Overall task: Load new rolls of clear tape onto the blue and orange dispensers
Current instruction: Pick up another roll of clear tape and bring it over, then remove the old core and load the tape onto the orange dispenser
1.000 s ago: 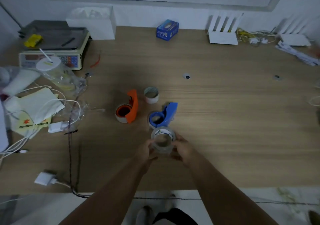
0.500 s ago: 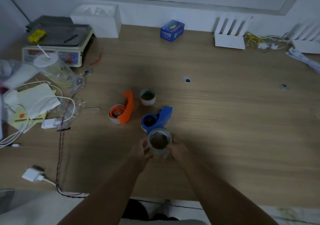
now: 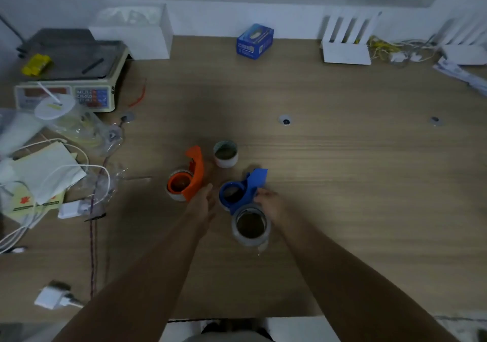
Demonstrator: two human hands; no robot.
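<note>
The blue dispenser [image 3: 243, 191] lies flat on the wooden table [image 3: 342, 183], a thin roll still around its hub. A new clear tape roll [image 3: 251, 227] rests on the table just in front of it, free of both hands. My right hand [image 3: 268, 203] has its fingertips closed on the blue dispenser's right edge. My left hand [image 3: 204, 202] hovers open, fingers stretched, between the blue dispenser and the orange dispenser [image 3: 188, 181]. The orange dispenser lies to the left with a pale roll on its hub. A small white tape core [image 3: 225, 154] stands behind both.
A weighing scale [image 3: 68, 78], plastic cup [image 3: 56, 110], papers, white cables and a charger [image 3: 69, 208] crowd the left side. A blue box [image 3: 255, 41], white routers [image 3: 345, 44] and wires line the back edge. A plug [image 3: 52, 298] lies front left.
I have set the clear roll down on the table and let go of it. My right hand moved forward onto the blue dispenser; my left hand opened and reached forward.
</note>
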